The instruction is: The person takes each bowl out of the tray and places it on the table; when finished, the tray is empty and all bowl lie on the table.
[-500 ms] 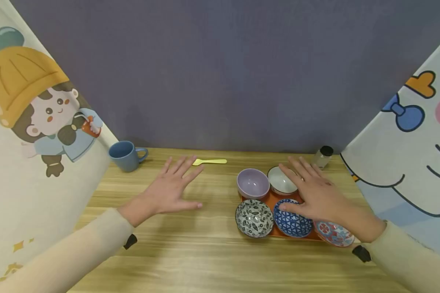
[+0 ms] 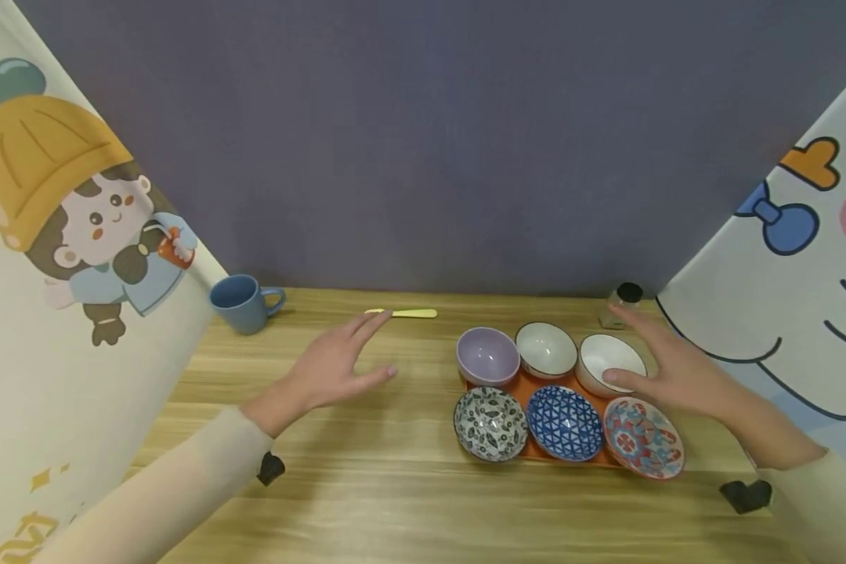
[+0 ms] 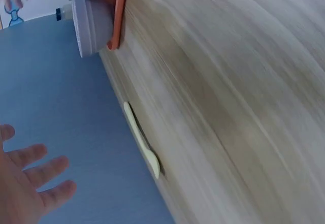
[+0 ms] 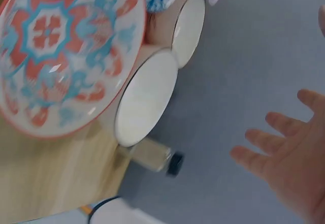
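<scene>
My left hand (image 2: 334, 362) hovers over the left half of the table, fingers extended and thumb apart, holding nothing. Just beyond its fingertips lies a pale yellow utensil (image 2: 416, 313) with a flat, knife-like end, also visible in the left wrist view. My right hand (image 2: 684, 376) is in the air at the right, fingers spread and nothing in it. In the head view its thumb overlaps a white bowl (image 2: 599, 356), and its fingers partly cover a small black-lidded jar (image 2: 609, 315). The right wrist view shows this hand apart from the bowls and jar.
An orange tray (image 2: 526, 385) carries the white bowl plus a purple bowl (image 2: 488, 356), a dark-rimmed white bowl (image 2: 546, 350), a black-and-white bowl (image 2: 490, 424), a blue-patterned bowl (image 2: 565, 423) and a red-patterned bowl (image 2: 644, 437). A blue mug (image 2: 241, 305) stands back left.
My right hand has moved right, off the bowls, uncovering the right-hand white bowl and the patterned bowls. My left hand has turned slightly onto its edge and shifted a little right.
</scene>
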### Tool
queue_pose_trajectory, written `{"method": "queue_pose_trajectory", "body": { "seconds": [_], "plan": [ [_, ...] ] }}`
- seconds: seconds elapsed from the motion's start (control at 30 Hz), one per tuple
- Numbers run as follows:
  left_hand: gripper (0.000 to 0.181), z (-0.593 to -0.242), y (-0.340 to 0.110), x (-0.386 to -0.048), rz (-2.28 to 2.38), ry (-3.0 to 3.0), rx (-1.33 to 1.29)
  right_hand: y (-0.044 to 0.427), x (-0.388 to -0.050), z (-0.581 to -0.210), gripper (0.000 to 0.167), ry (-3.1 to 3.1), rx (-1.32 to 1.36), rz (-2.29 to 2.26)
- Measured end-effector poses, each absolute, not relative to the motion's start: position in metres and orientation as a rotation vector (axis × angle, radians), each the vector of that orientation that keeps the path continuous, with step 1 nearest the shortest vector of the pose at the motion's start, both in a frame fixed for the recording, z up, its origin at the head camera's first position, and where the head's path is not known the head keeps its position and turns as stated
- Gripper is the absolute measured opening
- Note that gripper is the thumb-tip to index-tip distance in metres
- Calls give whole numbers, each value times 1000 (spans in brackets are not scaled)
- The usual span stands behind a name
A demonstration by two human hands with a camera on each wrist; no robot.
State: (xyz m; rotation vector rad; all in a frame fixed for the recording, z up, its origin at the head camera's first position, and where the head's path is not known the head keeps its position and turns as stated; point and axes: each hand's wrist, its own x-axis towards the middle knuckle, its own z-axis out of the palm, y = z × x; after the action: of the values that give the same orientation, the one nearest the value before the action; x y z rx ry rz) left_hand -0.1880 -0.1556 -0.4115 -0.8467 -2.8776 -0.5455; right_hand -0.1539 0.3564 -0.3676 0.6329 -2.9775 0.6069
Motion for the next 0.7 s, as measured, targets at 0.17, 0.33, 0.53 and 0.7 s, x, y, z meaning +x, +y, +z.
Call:
{"method": "queue_pose_trajectory", "body": {
  "seconds": [0.17,0.33,0.53,0.7],
  "plan": [
    [81,-417,-151,-194,-790,-2912,-772,386,-159,-380,100,-2935,591,721],
    [72,-427,-146,-205,-1096,-2870,-723,407,-159,-390,99,-2968,494,802],
    [64,-442,-135,-213,-1584,-2767,-650,428,-159,-401,98,-3073,394,920],
    [63,-459,-122,-218,-1906,-2697,-545,446,-162,-415,100,-3147,331,981]
  ]
}}
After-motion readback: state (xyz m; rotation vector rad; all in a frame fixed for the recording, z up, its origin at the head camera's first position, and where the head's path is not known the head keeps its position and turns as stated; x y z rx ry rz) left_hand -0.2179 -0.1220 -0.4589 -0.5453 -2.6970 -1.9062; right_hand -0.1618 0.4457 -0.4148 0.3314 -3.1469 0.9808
